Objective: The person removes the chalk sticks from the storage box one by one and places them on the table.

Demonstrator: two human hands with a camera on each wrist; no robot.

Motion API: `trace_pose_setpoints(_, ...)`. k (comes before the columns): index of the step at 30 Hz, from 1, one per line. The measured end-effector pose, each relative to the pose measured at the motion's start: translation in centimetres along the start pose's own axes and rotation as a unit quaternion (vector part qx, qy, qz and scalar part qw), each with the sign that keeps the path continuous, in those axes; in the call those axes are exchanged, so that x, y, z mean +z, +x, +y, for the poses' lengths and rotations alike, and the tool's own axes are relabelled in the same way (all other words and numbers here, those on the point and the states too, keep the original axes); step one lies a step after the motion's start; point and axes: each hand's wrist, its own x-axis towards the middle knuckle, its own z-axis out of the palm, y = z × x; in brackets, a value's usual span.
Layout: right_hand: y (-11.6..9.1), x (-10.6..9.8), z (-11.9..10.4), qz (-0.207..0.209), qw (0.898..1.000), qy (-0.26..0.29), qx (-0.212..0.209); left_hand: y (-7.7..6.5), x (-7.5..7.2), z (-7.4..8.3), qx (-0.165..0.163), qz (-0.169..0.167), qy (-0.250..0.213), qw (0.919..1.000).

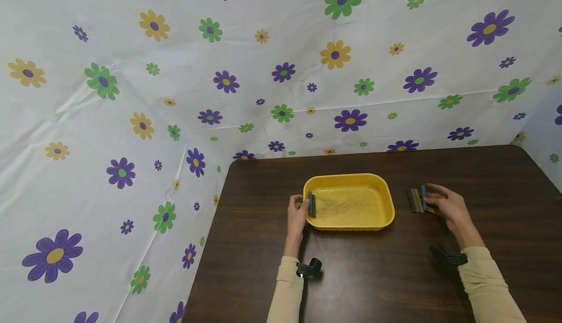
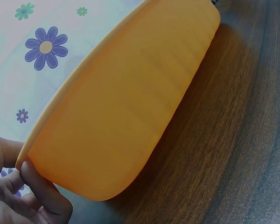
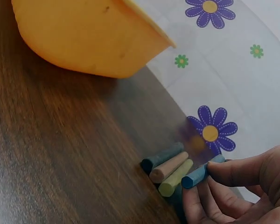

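Observation:
A yellow plastic tub [image 1: 351, 226] stands on the table. My left hand [image 1: 296, 215] grips its left rim; in the left wrist view the fingers [image 2: 49, 196] curl under the edge. Inside the tub, dark chalk sticks [image 1: 312, 205] lie against the left end. To the tub's right, my right hand [image 1: 450, 209] pinches a blue chalk stick [image 3: 196, 176] between thumb and fingers. Beside it on the table lie a dark teal chalk stick [image 3: 163, 156], a pinkish-brown one [image 3: 169, 167] and a yellow-green one [image 3: 176, 178], side by side.
The dark wooden table [image 1: 369, 274] reaches back to a white flowered sheet [image 1: 263, 59] that hangs behind it and along the left. Each forearm wears a black wrist strap mount [image 1: 448, 255]. The tub's wall rises between the two hands.

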Motion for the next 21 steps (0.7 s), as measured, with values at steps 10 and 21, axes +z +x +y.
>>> trace_pose_setpoints(10,0.2,0.1,0.3,0.024,0.996,-0.084,-0.023,0.0,0.0,0.2,-0.008,0.007,0.004,0.9999)
trace_pose_setpoints(21,0.3,1.4,0.4,0.101,0.96,-0.252,-0.075,0.0,0.1,0.2,-0.015,0.009,0.009,0.9998)
